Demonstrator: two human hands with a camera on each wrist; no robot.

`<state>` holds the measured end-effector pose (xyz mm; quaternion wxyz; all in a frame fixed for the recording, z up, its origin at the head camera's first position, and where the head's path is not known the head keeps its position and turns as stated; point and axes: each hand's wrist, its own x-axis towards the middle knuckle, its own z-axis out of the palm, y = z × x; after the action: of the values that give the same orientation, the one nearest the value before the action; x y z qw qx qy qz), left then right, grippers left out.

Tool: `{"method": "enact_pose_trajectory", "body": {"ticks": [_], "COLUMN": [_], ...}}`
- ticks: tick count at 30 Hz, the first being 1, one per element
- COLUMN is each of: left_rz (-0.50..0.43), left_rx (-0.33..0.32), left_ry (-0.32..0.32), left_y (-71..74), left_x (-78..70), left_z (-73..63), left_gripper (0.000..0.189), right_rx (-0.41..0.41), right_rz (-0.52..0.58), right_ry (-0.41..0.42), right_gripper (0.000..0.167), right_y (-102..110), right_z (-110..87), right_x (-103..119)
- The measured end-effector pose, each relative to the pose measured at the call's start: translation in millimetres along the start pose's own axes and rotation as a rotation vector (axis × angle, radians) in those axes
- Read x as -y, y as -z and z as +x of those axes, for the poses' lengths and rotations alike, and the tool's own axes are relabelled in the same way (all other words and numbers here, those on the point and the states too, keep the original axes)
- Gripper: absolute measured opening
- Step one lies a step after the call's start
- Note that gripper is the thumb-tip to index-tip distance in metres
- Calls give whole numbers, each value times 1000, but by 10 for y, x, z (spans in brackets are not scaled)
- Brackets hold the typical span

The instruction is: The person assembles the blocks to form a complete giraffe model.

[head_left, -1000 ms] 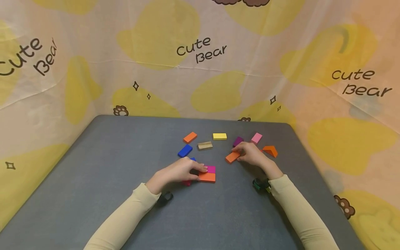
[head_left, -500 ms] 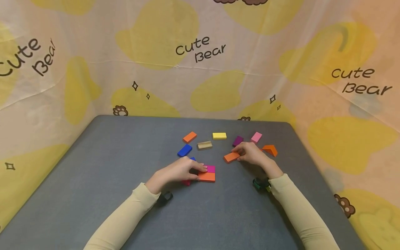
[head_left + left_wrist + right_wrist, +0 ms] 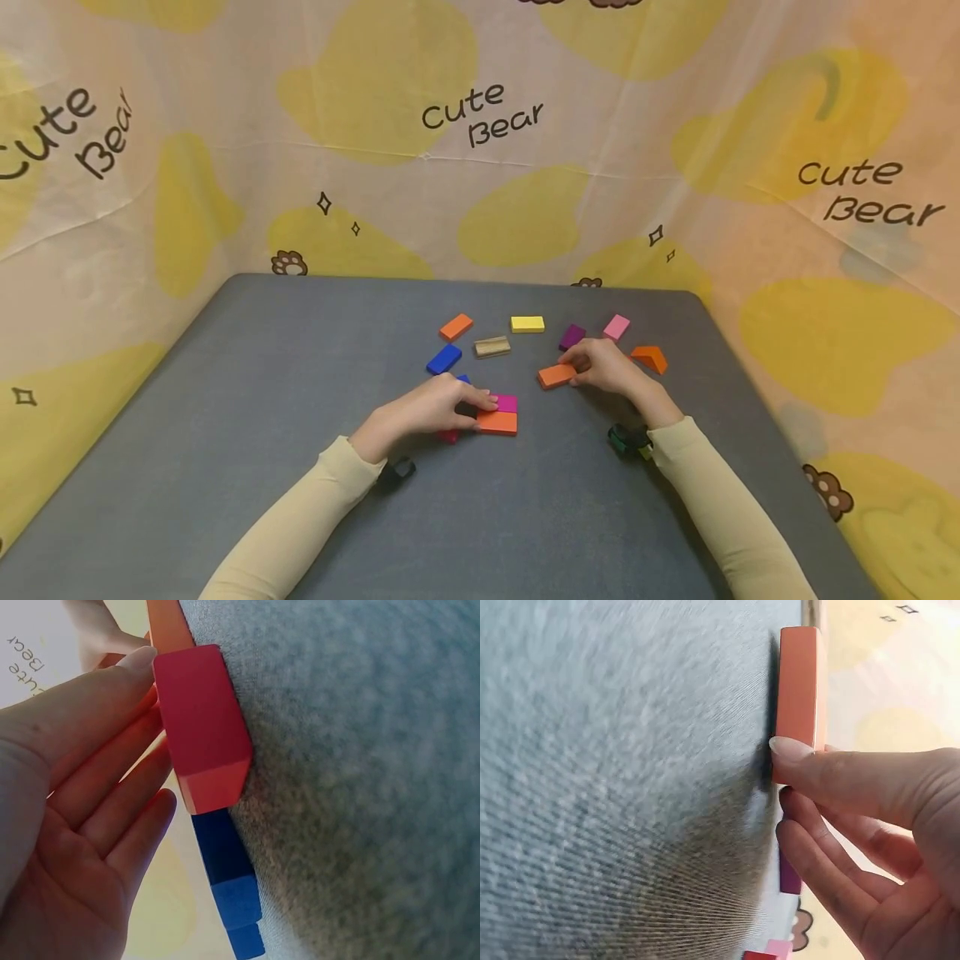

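In the head view, my left hand [image 3: 427, 408] is at the left ends of a magenta block [image 3: 506, 403] and an orange block [image 3: 497, 423] lying side by side, pinching them between thumb and fingers. Close under that hand lies a red block [image 3: 202, 720], partly hidden from above. Blue blocks [image 3: 229, 859] line up beyond it in the left wrist view. My right hand [image 3: 606, 367] pinches one end of another orange block [image 3: 799, 690] between thumb and fingers, low over the table. Its other fingers are loosely bent.
Behind the hands lie an orange block [image 3: 456, 327], a blue block [image 3: 444, 359], a wooden-coloured block [image 3: 492, 347] and a yellow block [image 3: 527, 324]. Near the right hand are a purple block [image 3: 572, 337], a pink block [image 3: 617, 327] and an orange triangular block [image 3: 649, 358]. Printed cloth [image 3: 375, 217] encloses the table.
My right hand's orange block has shifted slightly left and turned a little flatter to the table's front edge. The left hand and its blocks hold still.
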<state>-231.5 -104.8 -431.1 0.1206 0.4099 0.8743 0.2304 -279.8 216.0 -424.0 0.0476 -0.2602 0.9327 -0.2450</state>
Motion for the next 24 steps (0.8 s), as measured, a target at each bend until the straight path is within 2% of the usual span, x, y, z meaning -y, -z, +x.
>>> {"method": "enact_pose_trajectory", "body": {"ticks": [7, 15, 24], "left_rz": [2, 1, 3], "left_rx": [-2, -9, -10], "left_ry": [1, 6, 2], "left_y": [-1, -7, -4], "left_x": [-4, -16, -10], "left_z": [-1, -5, -8], "left_gripper": [38, 38, 38], "right_rx": [-17, 14, 76], "right_rz": [9, 11, 46], "right_ry": [-8, 19, 45], "right_gripper": [30, 28, 28], "right_y": [22, -22, -140], "right_z": [-127, -285, -394], "right_x": [150, 344, 397]}}
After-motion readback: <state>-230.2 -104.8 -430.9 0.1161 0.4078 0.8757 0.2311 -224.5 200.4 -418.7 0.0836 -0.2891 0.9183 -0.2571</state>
